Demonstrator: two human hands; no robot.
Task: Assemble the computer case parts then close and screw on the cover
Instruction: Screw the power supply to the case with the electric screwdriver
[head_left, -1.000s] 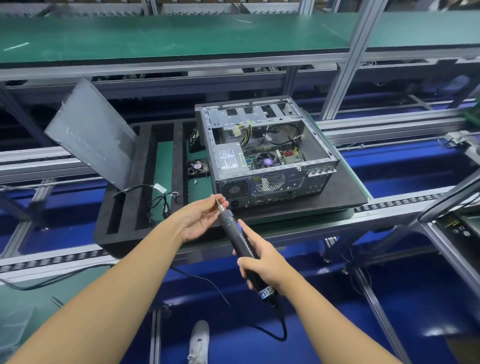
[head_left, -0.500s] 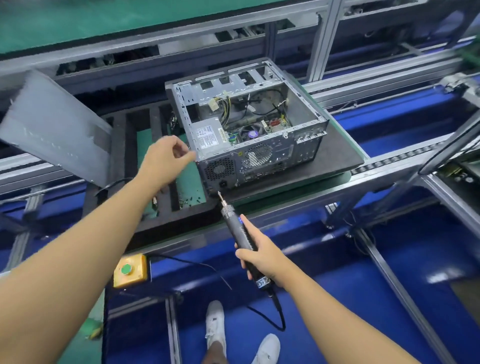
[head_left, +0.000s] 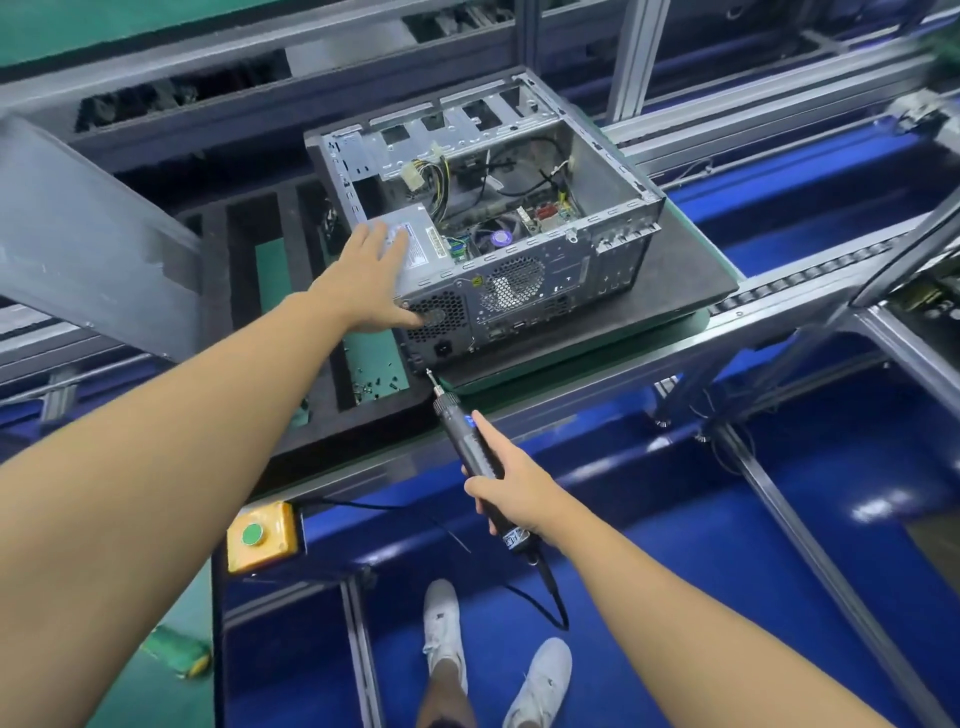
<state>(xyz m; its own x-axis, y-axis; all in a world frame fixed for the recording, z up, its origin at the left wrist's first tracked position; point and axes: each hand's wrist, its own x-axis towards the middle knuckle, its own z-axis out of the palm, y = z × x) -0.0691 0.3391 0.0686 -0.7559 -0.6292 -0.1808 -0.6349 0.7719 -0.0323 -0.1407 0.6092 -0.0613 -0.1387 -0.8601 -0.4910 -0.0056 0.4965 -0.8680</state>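
Open computer case (head_left: 519, 291) on a black pad (head_left: 675, 283) on the counter (head_left: 571, 366), cover (head_left: 93, 234) leaning apart at left. Left hand (head_left: 371, 280), fingers flat, rests on the power supply (head_left: 428, 252); right hand (head_left: 514, 493) grips the electric screwdriver (head_left: 467, 444), tip near the case.

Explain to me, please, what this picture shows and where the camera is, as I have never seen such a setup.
There is no robot here: the camera sits on a person's head and looks down at their two bare arms. On the workbench lies an open computer case, its insides showing. The left hand rests flat on the power supply in the case's near corner. The right hand grips an electric screwdriver, its tip close to the back of the case. To the left, a grey metal panel, probably the cover, leans beside a black foam tray with loose screws in one slot.
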